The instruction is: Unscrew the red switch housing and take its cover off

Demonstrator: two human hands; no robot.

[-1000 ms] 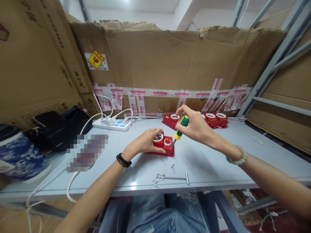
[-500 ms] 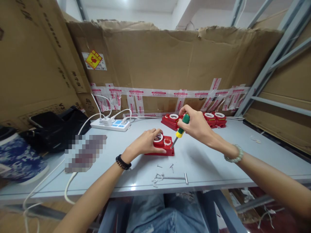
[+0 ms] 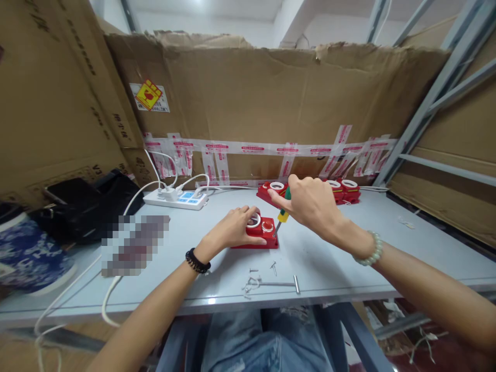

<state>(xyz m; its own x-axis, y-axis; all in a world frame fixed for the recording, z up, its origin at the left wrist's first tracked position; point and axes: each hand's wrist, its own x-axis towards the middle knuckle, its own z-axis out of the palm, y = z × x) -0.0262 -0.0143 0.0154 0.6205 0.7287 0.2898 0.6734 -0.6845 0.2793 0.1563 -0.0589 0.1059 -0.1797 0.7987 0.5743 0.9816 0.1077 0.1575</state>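
A red box (image 3: 267, 235) with a white ring and a round button on top lies on the grey table (image 3: 333, 258). My left hand (image 3: 232, 227) rests on its left side, fingers curled over the ring, holding it down. My right hand (image 3: 310, 201) is closed round a green and yellow screwdriver (image 3: 283, 209), whose tip points down at the box's right edge. Loose screws (image 3: 273, 266) and a metal T-shaped tool (image 3: 279, 283) lie in front of the box.
More red boxes (image 3: 343, 190) with white rings stand at the back by the cardboard wall (image 3: 271, 103). A white power strip (image 3: 176, 199) with cables sits back left, a black bag (image 3: 89, 201) further left. Metal shelf posts (image 3: 418, 113) rise at right.
My right hand has turned over the screwdriver handle, so the fingers now cover most of the green grip. The left hand and the box have stayed put.
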